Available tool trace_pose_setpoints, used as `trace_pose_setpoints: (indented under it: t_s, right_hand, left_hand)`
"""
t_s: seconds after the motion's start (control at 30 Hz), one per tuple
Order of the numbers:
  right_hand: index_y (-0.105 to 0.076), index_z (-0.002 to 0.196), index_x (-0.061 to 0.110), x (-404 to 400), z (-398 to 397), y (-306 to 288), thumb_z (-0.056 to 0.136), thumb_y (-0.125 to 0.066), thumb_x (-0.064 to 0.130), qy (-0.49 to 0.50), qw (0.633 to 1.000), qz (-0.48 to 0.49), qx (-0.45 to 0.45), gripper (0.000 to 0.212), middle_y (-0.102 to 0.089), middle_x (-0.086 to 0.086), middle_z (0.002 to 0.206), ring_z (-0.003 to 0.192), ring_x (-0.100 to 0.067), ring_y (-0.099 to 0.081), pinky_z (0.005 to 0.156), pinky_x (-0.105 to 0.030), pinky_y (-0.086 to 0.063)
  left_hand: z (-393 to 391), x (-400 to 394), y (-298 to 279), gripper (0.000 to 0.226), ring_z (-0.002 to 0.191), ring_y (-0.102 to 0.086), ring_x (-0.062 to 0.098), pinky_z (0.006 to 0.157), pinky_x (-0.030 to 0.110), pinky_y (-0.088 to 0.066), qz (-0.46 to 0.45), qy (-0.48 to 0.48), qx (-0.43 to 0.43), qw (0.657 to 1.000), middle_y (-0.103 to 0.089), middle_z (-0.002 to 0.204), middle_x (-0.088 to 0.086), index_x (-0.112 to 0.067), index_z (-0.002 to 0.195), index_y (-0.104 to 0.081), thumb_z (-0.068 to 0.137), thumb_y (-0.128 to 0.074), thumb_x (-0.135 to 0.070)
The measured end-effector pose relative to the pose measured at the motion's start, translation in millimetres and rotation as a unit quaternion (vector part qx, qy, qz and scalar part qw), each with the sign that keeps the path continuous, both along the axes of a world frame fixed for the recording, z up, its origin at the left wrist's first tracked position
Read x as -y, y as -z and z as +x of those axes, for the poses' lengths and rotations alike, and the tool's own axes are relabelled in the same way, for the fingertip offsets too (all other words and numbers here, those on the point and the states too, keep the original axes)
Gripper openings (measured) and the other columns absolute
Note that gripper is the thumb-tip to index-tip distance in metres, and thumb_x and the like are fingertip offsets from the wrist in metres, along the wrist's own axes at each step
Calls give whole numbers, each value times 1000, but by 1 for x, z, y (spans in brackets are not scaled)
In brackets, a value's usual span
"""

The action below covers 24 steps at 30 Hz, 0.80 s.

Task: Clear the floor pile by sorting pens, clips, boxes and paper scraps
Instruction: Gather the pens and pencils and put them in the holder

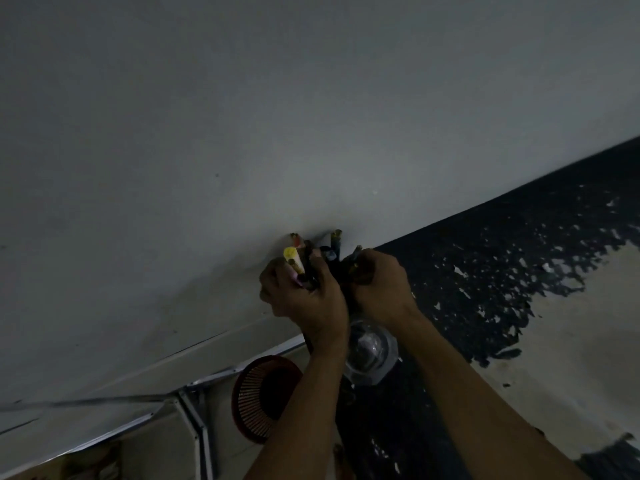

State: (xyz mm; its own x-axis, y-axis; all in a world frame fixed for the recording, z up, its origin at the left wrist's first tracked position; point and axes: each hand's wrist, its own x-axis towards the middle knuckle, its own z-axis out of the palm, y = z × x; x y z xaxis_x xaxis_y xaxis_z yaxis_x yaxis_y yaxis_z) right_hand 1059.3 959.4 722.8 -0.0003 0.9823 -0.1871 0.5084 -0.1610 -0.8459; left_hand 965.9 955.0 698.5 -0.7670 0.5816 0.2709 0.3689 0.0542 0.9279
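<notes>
Gripping a bundle of pens [313,259] with both hands, raised in front of a pale grey wall [207,116]. Left hand [304,299] curled round the bundle's left part, with a yellow-capped pen [291,253] and a pinkish one sticking up above the fingers. Right hand [381,285] clenched round the darker pens on the right side, touching the left hand. Pen tips fanned upward, too dim to count. Below the wrists, a clear glass jar [370,351] standing on the floor, just beside a red ribbed basket [256,400] to its left. Dark floor [502,271] with flaked paint showing pale patches to the right. Metal-edged white frame [194,393] at lower left.
</notes>
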Motion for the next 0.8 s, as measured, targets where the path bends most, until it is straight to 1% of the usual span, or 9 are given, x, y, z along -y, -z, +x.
trace_pose_setpoints:
  t_s: [0.07, 0.13, 0.27, 0.33, 0.43, 0.53, 0.6, 0.7, 0.8]
  right_hand:
    - [-65, 96, 6, 0, -1, -3, 80, -64, -6, -6, 1000, -6, -6, 20, -66, 0, 85, 75, -7, -62, 60, -8, -49]
    - [-66, 93, 6, 1, -1, -4, 79, -64, -6, -1, 1000, 0, -7, 18, -67, -1, 82, 73, -8, -62, 57, -10, -47]
    - [-66, 90, 4, -1, -2, -3, 79, -67, -2, 8, 1000, -15, -4, 13, -68, -5, 82, 76, -14, -65, 63, -17, -54]
    - [-65, 90, 0, -3, -2, -2, 79, -68, -1, 10, 1000, -23, 3, 12, -69, -8, 83, 78, -19, -67, 69, -30, -57]
    - [-63, 91, -2, -4, -4, -5, 79, -67, -1, 12, 999, -32, 7, 13, -68, -10, 83, 77, -22, -66, 69, -34, -58]
    - [-59, 81, 1, -3, -5, -10, 78, -66, -3, 22, 999, -39, 1, 8, -63, -5, 73, 67, -18, -61, 51, -19, -49]
    - [-54, 79, 11, -1, -5, -14, 79, -67, -1, 28, 998, -46, -14, 17, -56, 3, 71, 62, -7, -54, 44, -7, -38]
    - [-53, 110, 16, 1, -2, -21, 80, -68, 0, 42, 996, -65, -41, 37, -53, 11, 79, 69, 3, -51, 48, -2, -40]
    - [-48, 129, 12, 5, 1, -27, 81, -67, 4, 47, 996, -61, -38, 52, -59, 5, 85, 73, 3, -53, 49, 0, -39]
  left_hand:
    - [-1, -4, 0, 39, 101, -51, 38, 81, 48, -50, -67, -1, 3, 998, -58, 104, 20, -14, 108, -55, 80, -69, -38]
    - [-4, -5, -1, 49, 103, -53, 37, 83, 48, -50, -81, 31, 29, 996, -58, 109, 18, -5, 113, -59, 78, -67, -39]
    - [-14, -2, -5, 41, 99, -62, 22, 83, 32, -53, -68, 83, 126, 986, -62, 108, 8, -22, 107, -55, 73, -76, -28]
    - [-16, 3, -13, 40, 93, -64, 16, 81, 25, -54, -72, 96, 146, 982, -65, 104, 6, -16, 106, -56, 74, -80, -21]
    - [-18, 7, -23, 50, 94, -65, 12, 77, 14, -53, -65, 114, 173, 976, -66, 106, 3, -10, 113, -56, 71, -84, -16]
    - [-18, 7, -31, 59, 98, -65, 10, 83, 20, -55, -57, 136, 189, 971, -64, 112, 2, -12, 117, -55, 68, -86, -18]
    - [-19, 10, -33, 65, 100, -64, 8, 83, 16, -54, -67, 158, 200, 965, -62, 115, 0, -13, 121, -52, 67, -87, -21]
    - [-21, 12, -28, 76, 107, -61, 12, 90, 28, -54, -105, 180, 203, 957, -58, 119, -1, -22, 123, -49, 60, -86, -45]
    - [-24, 14, -33, 90, 112, -55, 17, 93, 40, -53, -152, 191, 179, 953, -50, 120, -3, -26, 121, -47, 46, -83, -62]
